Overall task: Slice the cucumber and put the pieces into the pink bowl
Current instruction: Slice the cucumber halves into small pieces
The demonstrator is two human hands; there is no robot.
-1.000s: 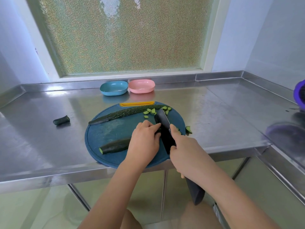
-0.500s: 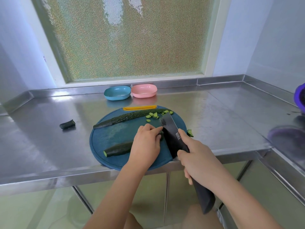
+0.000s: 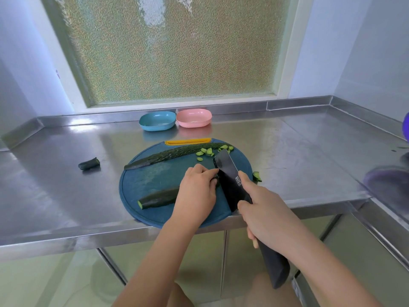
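A round dark blue cutting board [image 3: 143, 182] lies at the counter's front edge. My left hand [image 3: 195, 191] holds down a cucumber piece [image 3: 158, 197] on it, fingers curled over its right end. My right hand [image 3: 265, 214] grips a black knife [image 3: 230, 180], blade standing just right of my left fingers. A long cucumber half [image 3: 174, 154] lies across the board's far side, with several small cut pieces [image 3: 208, 151] by its right end. The pink bowl [image 3: 194, 117] stands behind the board.
A blue bowl [image 3: 157, 120] stands left of the pink one. A cucumber end [image 3: 89, 163] lies on the steel counter [image 3: 66, 196] to the left. A few cut pieces [image 3: 257, 175] lie off the board's right edge. A purple object [image 3: 406, 127] is at the far right.
The knife blade has tilted and shifted slightly beside my left fingers between frames, as in chopping. My left hand stays on the cucumber piece. The camera view has shifted a little.
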